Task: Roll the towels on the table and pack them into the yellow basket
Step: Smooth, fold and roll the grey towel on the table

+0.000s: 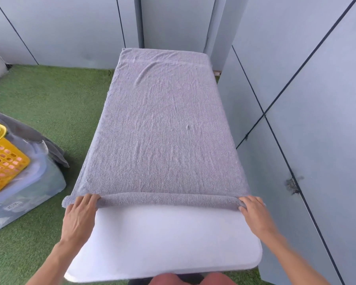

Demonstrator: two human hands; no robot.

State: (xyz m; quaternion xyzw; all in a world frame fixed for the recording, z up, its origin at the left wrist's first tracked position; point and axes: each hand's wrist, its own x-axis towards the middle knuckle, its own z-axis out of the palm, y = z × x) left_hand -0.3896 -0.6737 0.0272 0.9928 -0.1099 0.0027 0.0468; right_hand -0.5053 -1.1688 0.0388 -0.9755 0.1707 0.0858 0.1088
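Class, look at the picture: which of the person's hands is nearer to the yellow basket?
Left. The left hand grips the near rolled edge of the grey towel on the side toward the yellow basket; the right hand holds the roll's opposite end, farther away.

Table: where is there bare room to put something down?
The table is bare only in the near strip, bordered by the rolled edge of the towel, the left hand, the right hand and the table's near edge. Beyond the roll, the towel covers everything.
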